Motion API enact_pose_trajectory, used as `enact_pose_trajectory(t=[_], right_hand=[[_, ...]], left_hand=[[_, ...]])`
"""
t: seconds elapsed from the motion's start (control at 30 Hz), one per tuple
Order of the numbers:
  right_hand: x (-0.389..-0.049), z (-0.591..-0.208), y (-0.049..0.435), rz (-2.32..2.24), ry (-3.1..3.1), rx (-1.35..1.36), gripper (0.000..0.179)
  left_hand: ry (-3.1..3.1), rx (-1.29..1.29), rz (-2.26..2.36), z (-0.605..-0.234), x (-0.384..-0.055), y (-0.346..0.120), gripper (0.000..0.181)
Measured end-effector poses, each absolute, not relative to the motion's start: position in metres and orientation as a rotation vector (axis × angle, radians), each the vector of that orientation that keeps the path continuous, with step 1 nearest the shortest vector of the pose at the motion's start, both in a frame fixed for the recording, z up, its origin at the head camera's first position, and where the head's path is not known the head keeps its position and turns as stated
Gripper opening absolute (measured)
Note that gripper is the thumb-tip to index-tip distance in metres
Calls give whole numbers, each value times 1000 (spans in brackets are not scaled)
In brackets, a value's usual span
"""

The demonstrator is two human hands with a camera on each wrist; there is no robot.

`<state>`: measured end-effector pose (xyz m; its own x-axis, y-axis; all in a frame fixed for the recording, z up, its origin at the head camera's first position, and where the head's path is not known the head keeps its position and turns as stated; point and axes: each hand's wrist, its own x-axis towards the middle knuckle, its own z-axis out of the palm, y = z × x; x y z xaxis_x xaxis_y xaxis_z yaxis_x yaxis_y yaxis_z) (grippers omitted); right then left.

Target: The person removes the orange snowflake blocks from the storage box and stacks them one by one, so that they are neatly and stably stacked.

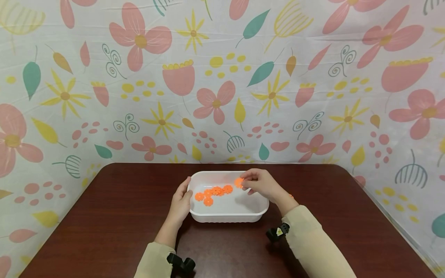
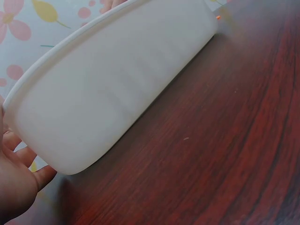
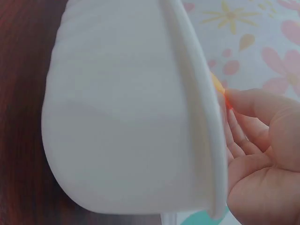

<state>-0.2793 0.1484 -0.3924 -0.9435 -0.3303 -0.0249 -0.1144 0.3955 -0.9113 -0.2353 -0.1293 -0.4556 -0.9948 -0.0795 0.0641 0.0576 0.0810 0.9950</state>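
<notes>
A white plastic tub (image 1: 229, 216) stands on the table, with several orange flower-shaped discs (image 1: 216, 190) lying on its floor, mostly to the left and middle. My left hand (image 1: 181, 199) grips the tub's left end, its thumb by the rim; in the left wrist view, its fingers (image 2: 44, 177) lie against the outer wall. Over the tub's right part, my right hand (image 1: 260, 184) pinches another orange disc (image 1: 238, 182) between thumb and fingertips. The right wrist view shows just a sliver of this disc (image 3: 228, 99) behind the tub's rim.
The dark reddish-brown table (image 1: 114, 216) reaches back to a flower-printed cloth (image 1: 222, 96). Something small and orange (image 1: 291, 196) shows just past my right wrist, mostly hidden by it. Black wrist cameras (image 1: 278, 232) sit on both sleeves.
</notes>
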Motion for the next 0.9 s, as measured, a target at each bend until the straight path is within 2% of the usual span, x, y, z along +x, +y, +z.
enact_pose_trajectory(t=[0.4,0.9], right_hand=[[-281,-389,170,-1681,2416,-317,27],[-276,-394,192,-1798,2402,-271,37]], left_hand=[[-2222,14,-2063,-457,-236,-130,48],[-2209,-5,-2049,-457,-237,-130,48]])
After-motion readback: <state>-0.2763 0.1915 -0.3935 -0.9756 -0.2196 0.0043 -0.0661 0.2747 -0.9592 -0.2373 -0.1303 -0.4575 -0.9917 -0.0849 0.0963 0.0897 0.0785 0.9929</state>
